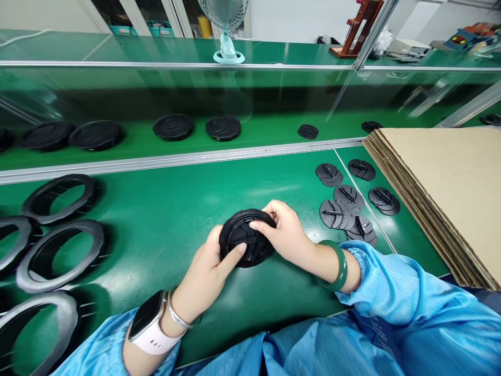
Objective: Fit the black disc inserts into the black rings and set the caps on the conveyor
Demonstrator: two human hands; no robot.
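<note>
A round black plastic part (pixel 246 237) sits between both hands just above the green table (pixel 168 209). My left hand (pixel 209 271) grips its near left edge, thumb pressed on its face. My right hand (pixel 284 230) curls over its right rim with fingers on top. A smartwatch and bracelet are on my left wrist, a green bangle on the right. Both sleeves are light blue.
Several black rings (pixel 58 253) lie at the left. Small black discs (pixel 346 206) are heaped to the right of my hands. A stack of cardboard sheets (pixel 442 193) fills the right side. Black round covers (pixel 198 127) rest on the conveyor beyond a metal rail. A fan (pixel 227 26) stands behind.
</note>
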